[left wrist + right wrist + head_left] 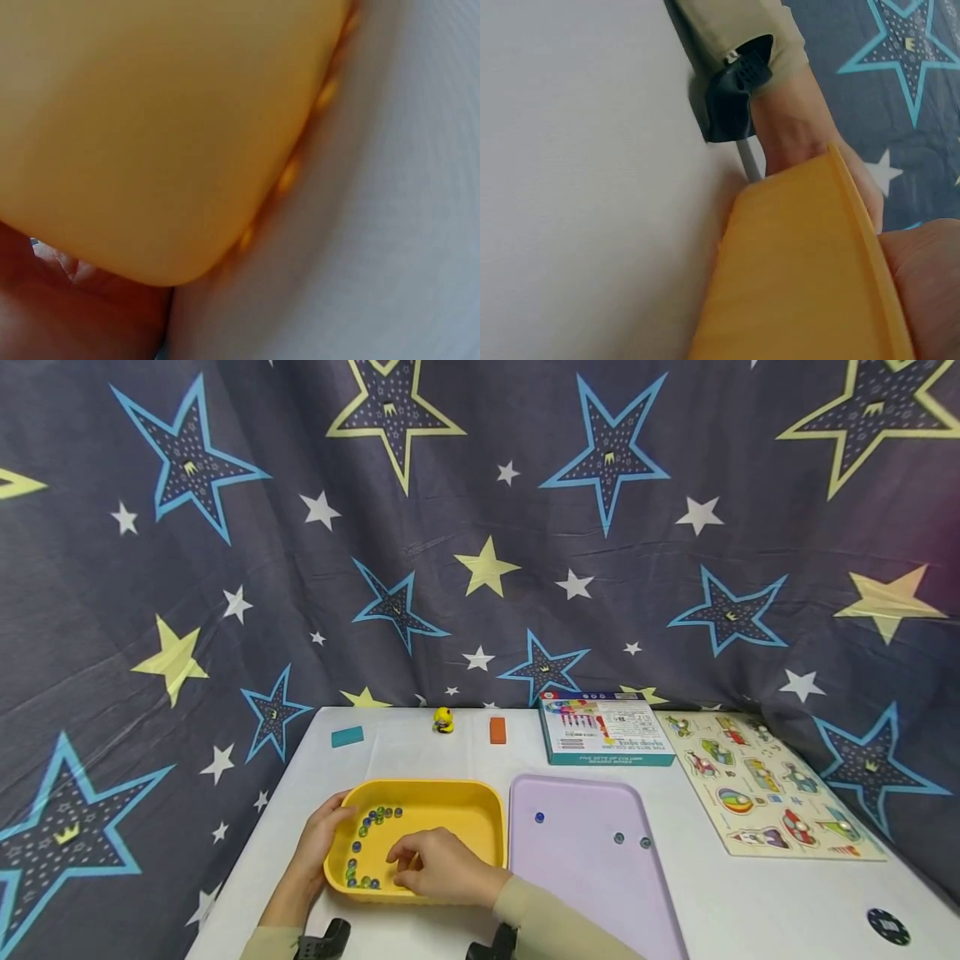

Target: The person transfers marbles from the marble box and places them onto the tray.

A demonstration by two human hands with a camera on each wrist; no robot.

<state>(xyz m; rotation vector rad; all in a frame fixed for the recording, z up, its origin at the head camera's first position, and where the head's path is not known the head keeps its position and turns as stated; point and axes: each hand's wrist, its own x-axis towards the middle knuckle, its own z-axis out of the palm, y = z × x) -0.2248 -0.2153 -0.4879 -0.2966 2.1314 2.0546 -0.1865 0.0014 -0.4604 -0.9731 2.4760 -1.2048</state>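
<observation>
A yellow tray (457, 806) holds several small glass marbles (356, 847), strung out in a curve along its left side. My left hand (313, 847) grips the tray's left rim. Over the tray's front part, my right hand (446, 866) has bent fingers close to the front marbles; whether a marble is between them is hidden. The left wrist view shows the yellow tray wall (172, 165) above part of the left hand (82, 315). In the right wrist view, the tray's outer side (795, 277) stands between the left hand (802, 131) and the right hand (934, 285).
Right of the yellow tray lies a lilac tray (577, 877) with a blue marble (539, 817) and two greyish ones (618, 838). Behind are a teal block (347, 737), yellow toy (443, 720), orange block (498, 731), box (607, 731) and picture puzzle board (757, 777). A black disc (888, 927) lies front right.
</observation>
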